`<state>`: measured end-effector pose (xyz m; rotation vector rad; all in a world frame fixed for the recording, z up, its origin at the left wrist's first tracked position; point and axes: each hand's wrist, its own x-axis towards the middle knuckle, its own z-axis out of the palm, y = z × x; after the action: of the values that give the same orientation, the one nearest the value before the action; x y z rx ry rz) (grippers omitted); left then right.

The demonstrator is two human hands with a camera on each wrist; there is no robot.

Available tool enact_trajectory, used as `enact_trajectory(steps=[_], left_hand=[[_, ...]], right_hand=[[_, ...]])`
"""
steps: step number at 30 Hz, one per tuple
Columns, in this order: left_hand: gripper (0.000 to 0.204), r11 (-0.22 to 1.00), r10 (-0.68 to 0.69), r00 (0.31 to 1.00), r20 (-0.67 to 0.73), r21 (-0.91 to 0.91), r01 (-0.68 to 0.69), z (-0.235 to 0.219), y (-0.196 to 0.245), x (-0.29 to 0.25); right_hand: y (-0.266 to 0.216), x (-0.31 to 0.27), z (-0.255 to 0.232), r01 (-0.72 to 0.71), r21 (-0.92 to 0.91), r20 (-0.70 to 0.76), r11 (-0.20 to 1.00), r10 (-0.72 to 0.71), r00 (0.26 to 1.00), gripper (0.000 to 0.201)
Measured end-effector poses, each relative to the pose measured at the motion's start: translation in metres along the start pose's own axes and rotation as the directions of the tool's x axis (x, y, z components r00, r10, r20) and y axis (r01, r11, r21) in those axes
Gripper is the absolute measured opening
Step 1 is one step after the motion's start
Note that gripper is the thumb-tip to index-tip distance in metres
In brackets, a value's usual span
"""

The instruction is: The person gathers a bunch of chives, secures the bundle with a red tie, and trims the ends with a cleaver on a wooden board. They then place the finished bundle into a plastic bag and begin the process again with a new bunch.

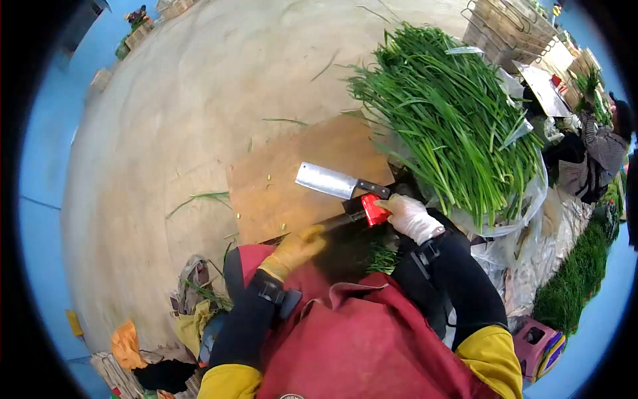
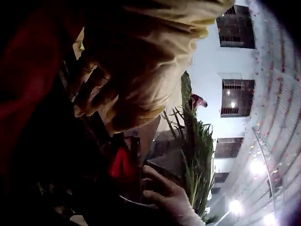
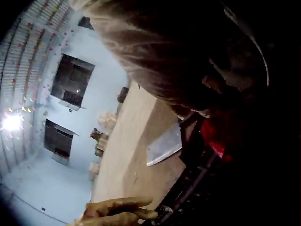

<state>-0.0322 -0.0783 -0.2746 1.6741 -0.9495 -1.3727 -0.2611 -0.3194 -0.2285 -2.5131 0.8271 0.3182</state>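
Observation:
My right hand [image 1: 411, 216], in a whitish glove, pinches a small red item [image 1: 375, 209] just below the handle of a cleaver [image 1: 327, 180]. The cleaver lies on a brown board [image 1: 272, 174], its blade pointing left. My left hand [image 1: 294, 249], in a yellow glove, is at the board's near edge with nothing visible in it; in the right wrist view the left hand's fingers [image 3: 120, 211] look extended. The left wrist view shows the red item [image 2: 123, 165] near the right hand [image 2: 169, 197]. Dark shadow hides part of both hands in the wrist views.
A large heap of long green stalks [image 1: 458, 126] lies on clear plastic at the right. Cut greens [image 1: 382, 258] sit below the right hand. Farther off are a wire-handled crate [image 1: 508, 33], a seated person [image 1: 598, 149], a pink stool [image 1: 531, 342] and cloths [image 1: 129, 346].

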Motion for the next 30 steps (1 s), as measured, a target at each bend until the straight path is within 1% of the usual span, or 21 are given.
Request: enact_trajectory(steps=[3, 4, 6, 7, 8, 9, 11, 12, 14, 15, 17, 18, 20, 21, 22, 24, 25, 26, 27, 29, 30], left_hand=[[0.044, 0.999, 0.019, 0.999, -0.029, -0.025, -0.020, -0.002, 0.003, 0.001], [0.044, 1.000, 0.008, 1.000, -0.021, 0.006, -0.008, -0.003, 0.006, 0.000], [0.043, 0.998, -0.014, 1.000, -0.004, 0.069, 0.014, -0.005, 0.009, -0.002], [0.043, 0.998, -0.004, 1.000, -0.001, 0.063, 0.004, -0.005, 0.008, -0.003], [0.043, 0.998, 0.009, 1.000, 0.002, 0.059, -0.009, -0.005, 0.008, -0.003], [0.043, 0.998, 0.022, 1.000, 0.004, 0.055, -0.022, -0.005, 0.007, -0.004], [0.043, 0.993, 0.036, 0.999, -0.012, 0.111, -0.034, -0.003, 0.004, -0.003], [0.043, 0.989, 0.042, 0.999, -0.020, 0.140, -0.039, -0.002, 0.007, -0.004], [0.044, 0.988, -0.001, 1.000, -0.024, 0.151, 0.005, -0.002, 0.012, -0.007], [0.044, 0.987, -0.024, 0.999, -0.027, 0.156, 0.028, -0.003, 0.015, -0.009], [0.046, 0.984, 0.054, 0.998, -0.018, 0.172, -0.050, -0.005, -0.004, -0.003], [0.047, 0.980, 0.093, 0.996, -0.012, 0.179, -0.090, -0.005, -0.010, -0.001], [0.050, 0.988, 0.041, 0.999, 0.010, 0.150, -0.042, -0.005, -0.008, 0.002], [0.051, 0.985, 0.063, 0.998, 0.033, 0.158, -0.067, -0.002, -0.004, 0.003], [0.052, 0.982, 0.084, 0.995, 0.056, 0.164, -0.092, 0.001, 0.000, 0.005], [0.054, 0.946, 0.219, 0.967, 0.128, 0.216, -0.242, 0.018, 0.014, 0.012], [0.056, 0.912, 0.140, 0.963, 0.232, 0.348, -0.216, 0.025, 0.039, 0.014], [0.057, 0.883, 0.243, 0.932, 0.268, 0.338, -0.327, 0.039, 0.040, 0.023], [0.058, 0.843, 0.341, 0.890, 0.302, 0.321, -0.432, 0.052, 0.038, 0.032], [0.058, 0.881, 0.317, 0.894, 0.318, 0.250, -0.401, 0.070, 0.040, 0.045], [0.059, 0.898, 0.304, 0.895, 0.325, 0.215, -0.383, 0.075, 0.042, 0.050]], right_hand=[[0.005, 0.029, 0.014, -0.030, -0.055, 0.158, 0.998, 0.039, 0.987, 0.037], [0.007, 0.033, 0.015, -0.063, 0.027, 0.155, 0.998, 0.058, 0.986, 0.031], [0.011, 0.044, 0.014, -0.115, 0.172, 0.142, 0.978, 0.090, 0.986, 0.029], [0.013, 0.046, 0.014, -0.140, 0.243, 0.137, 0.960, 0.109, 0.985, 0.028], [0.018, 0.047, 0.016, -0.081, 0.304, 0.047, 0.949, 0.070, 0.996, 0.028], [0.022, 0.051, 0.021, -0.113, 0.272, 0.061, 0.956, 0.100, 0.993, 0.027], [0.028, 0.061, 0.030, -0.175, 0.208, 0.082, 0.962, 0.161, 0.984, 0.028], [0.025, 0.059, 0.028, -0.168, 0.184, 0.072, 0.969, 0.157, 0.985, 0.028], [0.019, 0.051, 0.025, -0.156, 0.134, 0.053, 0.979, 0.150, 0.987, 0.030], [0.015, 0.045, 0.018, -0.127, 0.146, 0.065, 0.981, 0.118, 0.991, 0.030], [0.011, 0.029, -0.001, -0.067, 0.167, 0.094, 0.984, 0.051, 0.994, 0.030], [0.013, 0.019, -0.005, 0.006, 0.170, 0.028, 0.985, -0.011, 1.000, 0.028], [0.023, 0.003, -0.010, 0.101, 0.175, -0.026, 0.979, -0.098, 0.995, 0.028], [0.024, -0.004, -0.015, 0.148, 0.176, -0.052, 0.973, -0.141, 0.989, 0.028], [0.020, -0.012, -0.024, 0.118, 0.221, -0.070, 0.968, -0.105, 0.992, 0.027], [0.020, -0.021, -0.025, 0.118, 0.228, -0.097, 0.967, -0.098, 0.990, 0.025], [0.019, -0.023, -0.027, 0.121, 0.228, -0.118, 0.966, -0.096, 0.988, 0.025], [0.014, -0.027, -0.029, 0.119, 0.229, -0.119, 0.966, -0.094, 0.988, 0.021], [0.011, -0.033, -0.032, 0.158, 0.210, -0.153, 0.965, -0.127, 0.980, 0.021], [0.000, -0.054, -0.048, 0.232, 0.164, -0.217, 0.959, -0.194, 0.957, 0.021], [-0.014, -0.073, -0.070, 0.244, 0.143, -0.256, 0.959, -0.203, 0.945, 0.019]])
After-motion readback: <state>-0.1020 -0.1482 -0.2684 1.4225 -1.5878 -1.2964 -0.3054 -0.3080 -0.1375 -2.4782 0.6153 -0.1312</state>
